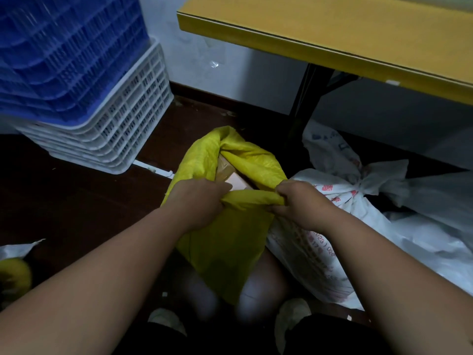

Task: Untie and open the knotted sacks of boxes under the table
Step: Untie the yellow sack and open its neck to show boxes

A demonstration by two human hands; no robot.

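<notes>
1. My left hand (pixel 198 201) is clenched on the near rim of the yellow woven plastic sack (pixel 230 226), at the left side of its mouth.
2. My right hand (pixel 300 203) grips the same rolled rim at its right end; the rim stretches taut between both fists.
3. The sack stands on the dark floor (pixel 76 201), just left of the table's edge, its mouth open; pale cardboard boxes (pixel 230 179) show inside, though I cannot tell how many.
4. A white printed woven sack (pixel 320 252) touches its right side, its neck knotted, lying partly beneath the yellow-topped table (pixel 332 34).
5. Far left: stacked white and blue lattice plastic crates (pixel 89 85).
</notes>
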